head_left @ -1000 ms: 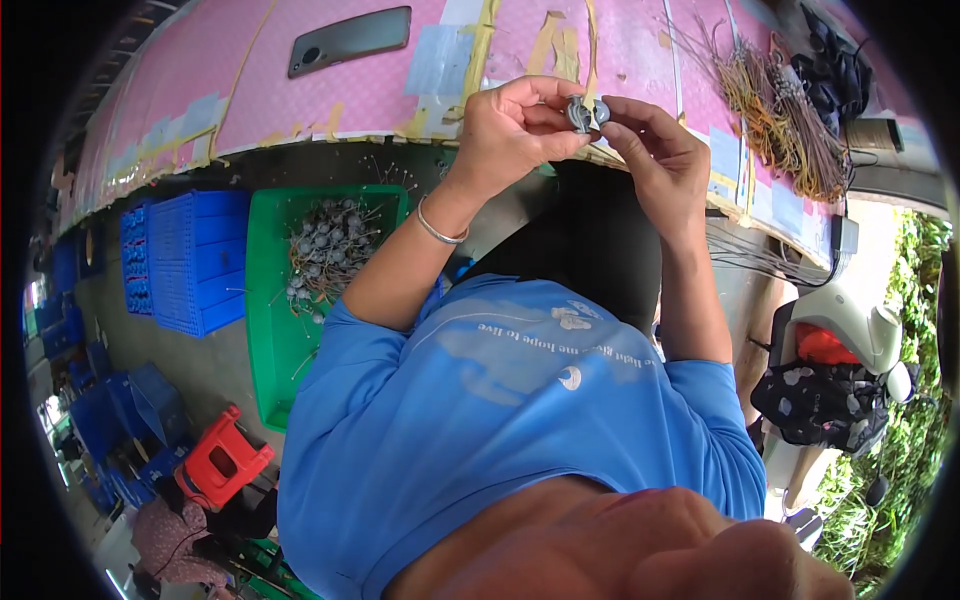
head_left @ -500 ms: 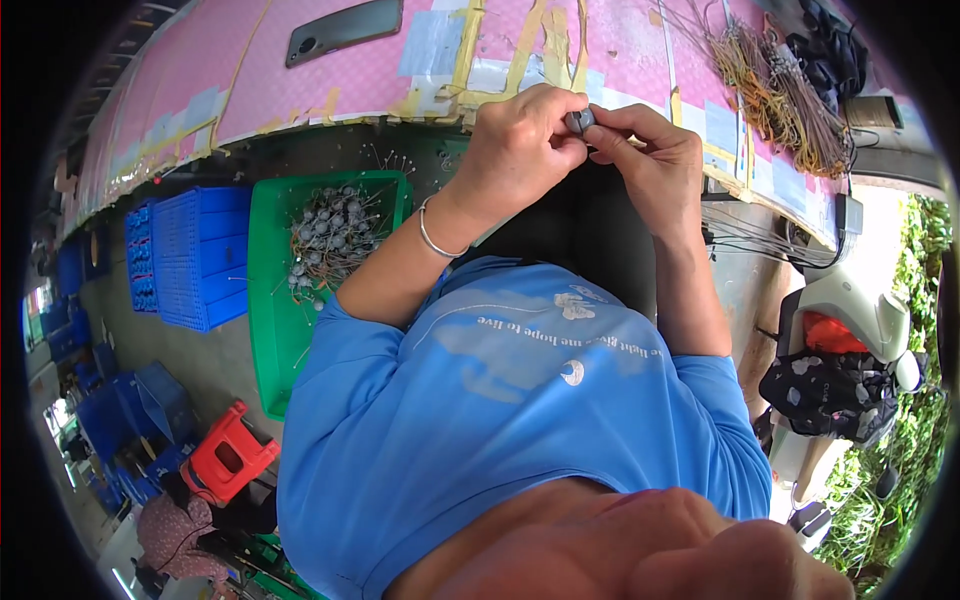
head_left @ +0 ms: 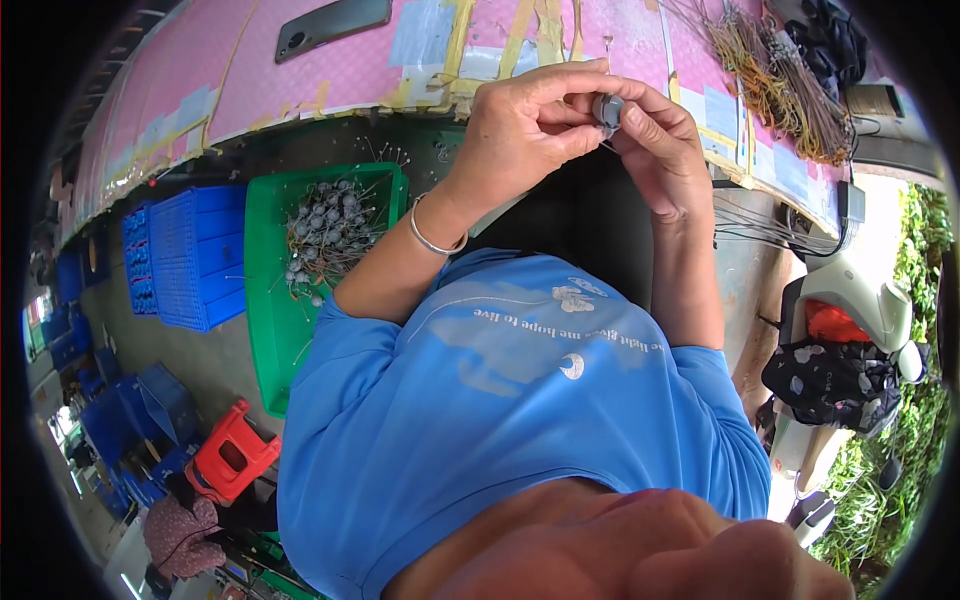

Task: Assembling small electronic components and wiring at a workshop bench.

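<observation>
Both hands meet in front of the table's near edge. A small grey round part (head_left: pixel 607 109) sits between them, with a thin wire end standing up beyond the fingers. My right hand (head_left: pixel 668 150) grips this part between thumb and fingers. My left hand (head_left: pixel 520 135), a silver bangle on its wrist, is closed against the part's left side, thumb and fingertips touching it. The fingers partly cover the part, so its far side is hidden. To the left, a green bin (head_left: pixel 262 330) contains a heap of similar grey round parts (head_left: pixel 335 220) with thin wires.
A pink table (head_left: pixel 340 75) patched with tape runs along the far side, with a phone (head_left: pixel 335 27) on it. Bundled wires (head_left: pixel 775 90) lie at its right. Left of the bin stand blue crates (head_left: pixel 205 255) and a red stool (head_left: pixel 236 452).
Both hands have shifted slightly to the right. The grey part has been turned, showing more of its face, and the left fingers have spread a little around it.
</observation>
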### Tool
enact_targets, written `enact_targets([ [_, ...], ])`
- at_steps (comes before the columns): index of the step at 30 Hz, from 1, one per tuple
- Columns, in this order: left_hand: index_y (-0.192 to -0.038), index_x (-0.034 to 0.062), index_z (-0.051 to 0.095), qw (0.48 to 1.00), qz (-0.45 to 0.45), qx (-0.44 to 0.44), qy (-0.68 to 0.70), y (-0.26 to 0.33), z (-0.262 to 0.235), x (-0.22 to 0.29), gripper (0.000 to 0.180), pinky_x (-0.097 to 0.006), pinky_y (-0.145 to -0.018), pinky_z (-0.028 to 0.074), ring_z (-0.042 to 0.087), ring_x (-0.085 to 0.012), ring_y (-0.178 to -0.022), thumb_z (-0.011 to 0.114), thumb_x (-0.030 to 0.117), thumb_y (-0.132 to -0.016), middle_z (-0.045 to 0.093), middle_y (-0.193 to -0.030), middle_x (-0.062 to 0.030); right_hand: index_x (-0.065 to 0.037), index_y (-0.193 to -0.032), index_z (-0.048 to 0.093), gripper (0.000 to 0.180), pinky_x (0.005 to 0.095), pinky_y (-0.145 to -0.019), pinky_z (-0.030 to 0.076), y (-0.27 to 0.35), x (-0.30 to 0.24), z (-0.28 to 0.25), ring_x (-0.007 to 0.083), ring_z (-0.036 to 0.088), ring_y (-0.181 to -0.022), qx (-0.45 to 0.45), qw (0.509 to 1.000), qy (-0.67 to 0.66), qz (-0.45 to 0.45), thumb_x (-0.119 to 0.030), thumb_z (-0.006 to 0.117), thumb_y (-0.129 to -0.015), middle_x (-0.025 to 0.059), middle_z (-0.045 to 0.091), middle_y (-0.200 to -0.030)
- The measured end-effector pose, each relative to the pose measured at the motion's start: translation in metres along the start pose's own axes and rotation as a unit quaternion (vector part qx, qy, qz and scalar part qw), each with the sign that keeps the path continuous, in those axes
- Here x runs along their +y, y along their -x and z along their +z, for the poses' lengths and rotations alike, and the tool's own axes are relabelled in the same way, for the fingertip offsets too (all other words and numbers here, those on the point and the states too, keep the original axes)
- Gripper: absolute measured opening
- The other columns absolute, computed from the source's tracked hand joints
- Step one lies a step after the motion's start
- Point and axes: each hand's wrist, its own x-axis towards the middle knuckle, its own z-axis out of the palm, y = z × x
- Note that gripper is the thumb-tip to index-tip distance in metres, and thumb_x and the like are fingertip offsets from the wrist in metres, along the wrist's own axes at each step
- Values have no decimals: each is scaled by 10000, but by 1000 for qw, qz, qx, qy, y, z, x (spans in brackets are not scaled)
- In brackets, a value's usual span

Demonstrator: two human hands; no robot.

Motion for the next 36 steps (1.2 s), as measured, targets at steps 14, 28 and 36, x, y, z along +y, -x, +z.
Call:
enact_targets([
  [14,-1120,-26,623,994,15,100,-46,-3,-1,-13,379,-255,-745,593,704,-158,-830,762,-62,-768,689,-1033,-124,5,-1160,593,252,323,-873,524,-12,22,16,164,638,-950,80,992,-59,-72,-78,634,-926,95,663,-1021],
  [28,-979,-28,681,994,65,29,-80,27,-26,25,216,-230,-626,580,686,-126,-766,774,32,-794,671,-1013,-104,28,-1047,680,222,312,-877,512,11,4,16,182,642,-957,-46,971,184,-146,-13,715,-832,108,684,-1019],
  [36,-987,-28,689,998,43,-5,-48,38,-30,39,223,-224,-639,578,680,-127,-746,770,14,-783,679,-1011,-117,37,-1010,704,217,327,-870,515,11,9,10,219,654,-949,-96,978,149,-113,-32,739,-807,151,694,-987],
])
